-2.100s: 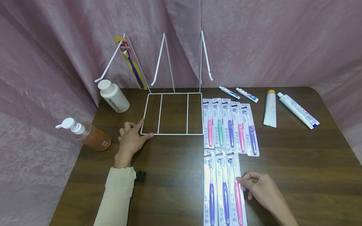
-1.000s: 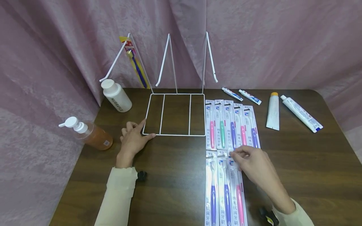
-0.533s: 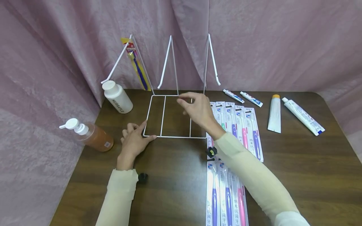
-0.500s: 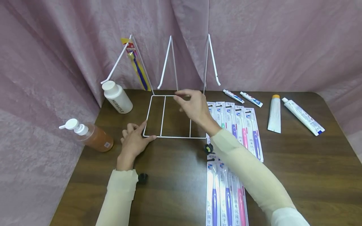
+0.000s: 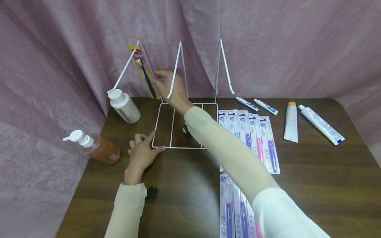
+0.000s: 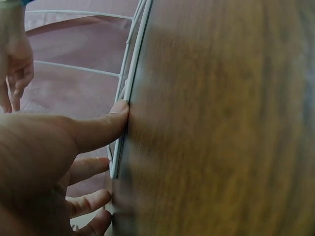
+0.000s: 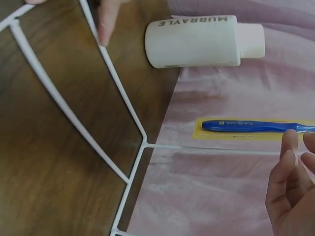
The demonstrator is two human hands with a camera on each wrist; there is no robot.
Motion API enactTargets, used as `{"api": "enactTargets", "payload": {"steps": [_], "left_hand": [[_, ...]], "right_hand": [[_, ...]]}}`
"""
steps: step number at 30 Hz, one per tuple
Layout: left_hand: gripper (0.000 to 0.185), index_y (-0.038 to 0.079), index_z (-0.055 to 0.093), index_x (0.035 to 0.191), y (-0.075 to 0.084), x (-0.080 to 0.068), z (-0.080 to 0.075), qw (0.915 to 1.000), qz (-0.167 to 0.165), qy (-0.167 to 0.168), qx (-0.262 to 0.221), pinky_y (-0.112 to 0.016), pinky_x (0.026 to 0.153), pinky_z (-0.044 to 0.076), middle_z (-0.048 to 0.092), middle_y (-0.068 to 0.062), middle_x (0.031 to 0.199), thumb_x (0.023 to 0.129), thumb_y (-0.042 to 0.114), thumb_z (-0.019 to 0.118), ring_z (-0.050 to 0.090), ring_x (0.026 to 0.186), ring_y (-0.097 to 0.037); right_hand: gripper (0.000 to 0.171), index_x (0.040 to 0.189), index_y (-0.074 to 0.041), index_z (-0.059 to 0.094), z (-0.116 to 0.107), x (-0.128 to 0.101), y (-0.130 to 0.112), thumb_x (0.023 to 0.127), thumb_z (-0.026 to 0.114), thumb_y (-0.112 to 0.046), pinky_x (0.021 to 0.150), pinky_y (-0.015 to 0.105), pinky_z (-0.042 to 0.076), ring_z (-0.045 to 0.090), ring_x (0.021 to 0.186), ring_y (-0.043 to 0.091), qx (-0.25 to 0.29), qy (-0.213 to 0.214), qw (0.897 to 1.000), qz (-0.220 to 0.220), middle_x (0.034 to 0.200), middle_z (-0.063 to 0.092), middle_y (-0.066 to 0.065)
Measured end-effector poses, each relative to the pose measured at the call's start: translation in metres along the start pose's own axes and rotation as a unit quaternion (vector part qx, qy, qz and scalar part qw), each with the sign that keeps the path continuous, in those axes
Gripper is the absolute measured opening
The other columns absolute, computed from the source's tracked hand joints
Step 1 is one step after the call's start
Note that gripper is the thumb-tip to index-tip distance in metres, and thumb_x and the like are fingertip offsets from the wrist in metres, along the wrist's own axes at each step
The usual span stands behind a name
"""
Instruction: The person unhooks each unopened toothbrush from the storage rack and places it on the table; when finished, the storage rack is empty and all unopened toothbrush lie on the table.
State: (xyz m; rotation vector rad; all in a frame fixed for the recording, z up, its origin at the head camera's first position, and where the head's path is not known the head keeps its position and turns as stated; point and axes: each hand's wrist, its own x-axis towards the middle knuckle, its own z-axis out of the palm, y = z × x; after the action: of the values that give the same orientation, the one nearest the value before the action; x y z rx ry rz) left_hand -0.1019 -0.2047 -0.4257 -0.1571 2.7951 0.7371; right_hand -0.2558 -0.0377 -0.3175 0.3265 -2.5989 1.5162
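Note:
A white wire display rack (image 5: 187, 148) stands on the table's left half, its three prongs rising at the back. On its left prong hangs a packaged toothbrush (image 5: 146, 74) with a blue handle and yellow card. My left hand (image 5: 143, 155) rests at the rack's front left corner, thumb on the front bar and index finger at the side bar. Behind the middle prong, my right hand (image 5: 172, 87) reaches close to the hanging toothbrush, fingers loosely bent. In the right wrist view, nothing shows between the right fingers (image 7: 289, 142), which are beside the toothbrush (image 7: 246, 126).
Several packaged toothbrushes (image 5: 270, 145) lie in two rows, partly under the right sleeve. Toothpaste tubes (image 5: 321, 124) lie at the back right. A white bottle (image 5: 125, 107) and an amber pump bottle (image 5: 102, 148) stand left of the rack. Pink curtain hangs behind.
My right hand has gone from the lower toothbrush row, up and left across the rack, to beside the hanging toothbrush. My left hand stays at the rack's corner.

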Motion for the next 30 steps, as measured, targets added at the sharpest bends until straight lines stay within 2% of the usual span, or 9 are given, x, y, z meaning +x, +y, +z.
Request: {"api": "enactTargets", "payload": {"steps": [4, 6, 8, 10, 15, 18, 23, 28, 30], "left_hand": [[0.088, 0.023, 0.035, 0.182, 0.0, -0.002, 0.0, 1.0, -0.002, -0.005, -0.001, -0.072, 0.112, 0.034, 0.036, -0.024, 0.159, 0.108, 0.048, 0.077, 0.034, 0.135, -0.051], [0.088, 0.023, 0.034, 0.182, 0.0, -0.002, -0.001, 1.0, -0.002, -0.008, 0.001, -0.072, 0.113, 0.034, 0.035, -0.023, 0.159, 0.109, 0.049, 0.076, 0.033, 0.135, -0.05], [0.088, 0.023, 0.033, 0.182, -0.001, -0.002, -0.002, 1.0, -0.002, -0.009, 0.003, -0.071, 0.112, 0.035, 0.035, -0.022, 0.16, 0.109, 0.05, 0.075, 0.034, 0.135, -0.05], [0.088, 0.023, 0.033, 0.183, -0.002, -0.003, -0.002, 0.9999, -0.002, -0.012, 0.004, -0.071, 0.112, 0.035, 0.035, -0.022, 0.159, 0.11, 0.051, 0.074, 0.034, 0.135, -0.05], [0.089, 0.023, 0.032, 0.183, -0.004, -0.003, -0.003, 0.9999, -0.005, -0.015, 0.006, -0.072, 0.112, 0.035, 0.034, -0.022, 0.16, 0.11, 0.052, 0.074, 0.033, 0.136, -0.051], [0.089, 0.023, 0.032, 0.183, -0.005, -0.003, -0.003, 0.9999, -0.004, -0.013, 0.006, -0.072, 0.113, 0.035, 0.034, -0.022, 0.161, 0.11, 0.052, 0.074, 0.033, 0.136, -0.051], [0.089, 0.022, 0.032, 0.183, -0.006, 0.0, -0.004, 0.9999, -0.003, -0.011, 0.005, -0.072, 0.113, 0.035, 0.034, -0.023, 0.161, 0.11, 0.051, 0.074, 0.033, 0.137, -0.052], [0.09, 0.022, 0.031, 0.183, -0.007, 0.002, -0.006, 0.9998, -0.004, -0.014, 0.011, -0.073, 0.114, 0.035, 0.033, -0.023, 0.161, 0.11, 0.052, 0.074, 0.033, 0.138, -0.053], [0.09, 0.023, 0.03, 0.183, -0.008, 0.002, -0.007, 0.9998, -0.004, -0.016, 0.01, -0.073, 0.114, 0.035, 0.032, -0.023, 0.161, 0.11, 0.052, 0.074, 0.033, 0.138, -0.052]], "right_hand": [[0.039, 0.149, -0.018, 0.078, 0.009, 0.015, -0.004, 0.112, 0.077, -0.028, 0.085, 0.022, 0.063, 0.083, 0.101, 0.011, 0.018, -0.009, 1.0, 0.015, 0.144, 0.081, 0.002], [0.037, 0.147, -0.017, 0.079, 0.013, 0.02, -0.005, 0.111, 0.078, -0.025, 0.078, 0.022, 0.064, 0.084, 0.091, 0.013, 0.05, -0.012, 0.998, 0.02, 0.14, 0.083, 0.002], [0.032, 0.141, -0.012, 0.082, 0.015, 0.02, -0.009, 0.111, 0.079, -0.022, 0.073, 0.022, 0.063, 0.083, 0.085, 0.014, 0.079, -0.008, 0.997, 0.015, 0.134, 0.084, 0.005], [0.029, 0.137, -0.008, 0.084, 0.015, 0.018, -0.012, 0.111, 0.078, -0.02, 0.066, 0.023, 0.062, 0.082, 0.077, 0.023, 0.109, -0.006, 0.994, 0.013, 0.131, 0.085, 0.008], [0.023, 0.129, -0.005, 0.086, 0.017, 0.013, -0.016, 0.112, 0.076, -0.017, 0.059, 0.021, 0.054, 0.081, 0.078, 0.035, 0.128, 0.009, 0.992, 0.008, 0.122, 0.087, 0.013], [0.023, 0.129, -0.005, 0.086, 0.014, 0.011, -0.017, 0.113, 0.075, -0.017, 0.055, 0.022, 0.052, 0.08, 0.076, 0.036, 0.131, 0.018, 0.991, 0.007, 0.117, 0.087, 0.015], [0.023, 0.129, -0.009, 0.087, 0.001, 0.004, -0.014, 0.113, 0.075, -0.021, 0.056, 0.023, 0.052, 0.078, 0.07, 0.027, 0.131, 0.036, 0.991, 0.0, 0.115, 0.087, 0.01], [0.023, 0.127, -0.004, 0.086, -0.012, -0.008, -0.007, 0.113, 0.074, -0.018, 0.061, 0.024, 0.056, 0.078, 0.07, 0.029, 0.155, 0.039, 0.987, -0.033, 0.111, 0.086, 0.017], [0.024, 0.128, -0.003, 0.086, -0.017, -0.017, -0.005, 0.113, 0.075, -0.018, 0.064, 0.023, 0.057, 0.078, 0.07, 0.025, 0.156, 0.032, 0.987, -0.022, 0.112, 0.086, 0.018]]}}
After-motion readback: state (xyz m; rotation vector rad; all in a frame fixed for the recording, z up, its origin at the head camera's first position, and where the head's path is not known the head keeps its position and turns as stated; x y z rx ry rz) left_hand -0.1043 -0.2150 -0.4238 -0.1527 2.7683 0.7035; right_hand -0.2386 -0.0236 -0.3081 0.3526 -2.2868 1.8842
